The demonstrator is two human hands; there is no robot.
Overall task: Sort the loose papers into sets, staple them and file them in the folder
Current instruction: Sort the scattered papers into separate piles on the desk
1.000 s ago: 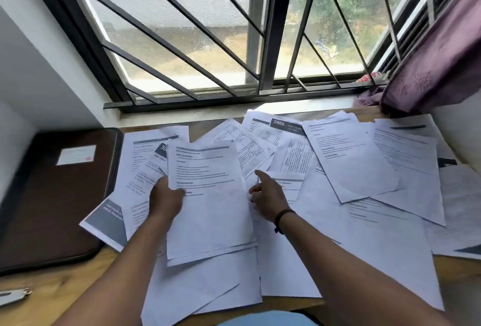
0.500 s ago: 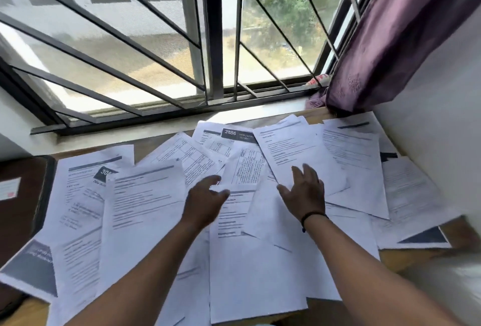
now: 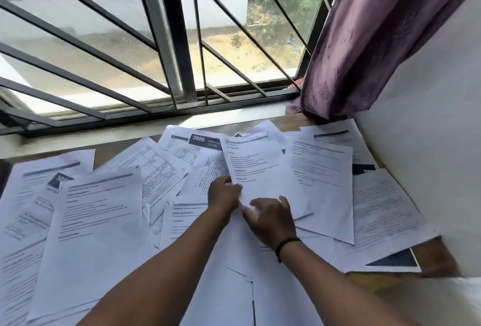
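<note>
Several loose printed papers [image 3: 99, 219] lie overlapping across the wooden desk [image 3: 437, 260] under the window. My left hand [image 3: 223, 194] pinches the lower left edge of one printed sheet [image 3: 263, 169] in the middle of the spread. My right hand [image 3: 270, 217] lies just below it, fingers spread on that sheet's bottom corner and the papers beneath. A sheet headed 2886 [image 3: 200, 139] shows behind. The folder and the stapler are out of view.
A barred window [image 3: 169, 39] runs along the desk's far edge. A purple curtain [image 3: 377, 26] hangs at the back right. A white wall [image 3: 429, 156] bounds the desk on the right. Bare wood shows at the right front corner.
The view has swung right, so the folder left the frame. My left hand let go of the left sheet and moved right to pinch the middle sheet; my right hand moved onto its bottom corner.
</note>
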